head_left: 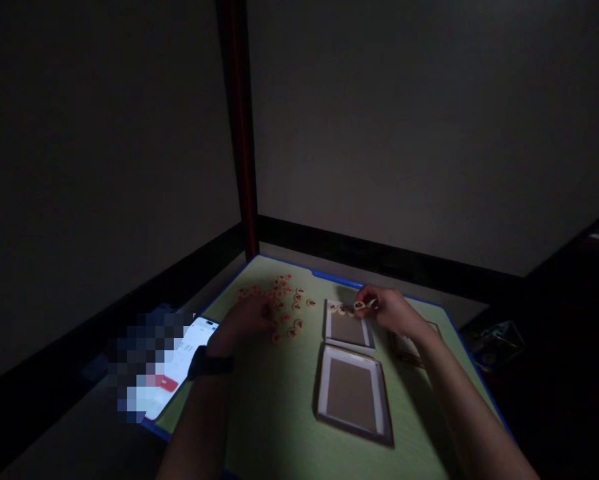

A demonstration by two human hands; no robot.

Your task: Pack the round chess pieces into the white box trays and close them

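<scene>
Head view: the right hand [387, 310] has its fingers pinched on one small round wooden disc [359, 305] at the far edge of the far shallow grey cardboard tray [325, 327] — a short row of discs [337, 309] lies inside. It looks light, hard and slick, best nipped by the rim. The left hand [252, 319] rests on the scattered discs [284, 300] on the green surface [279, 400] — I cannot tell its fingers' grip. A second tray [321, 400] lies nearer.
</scene>
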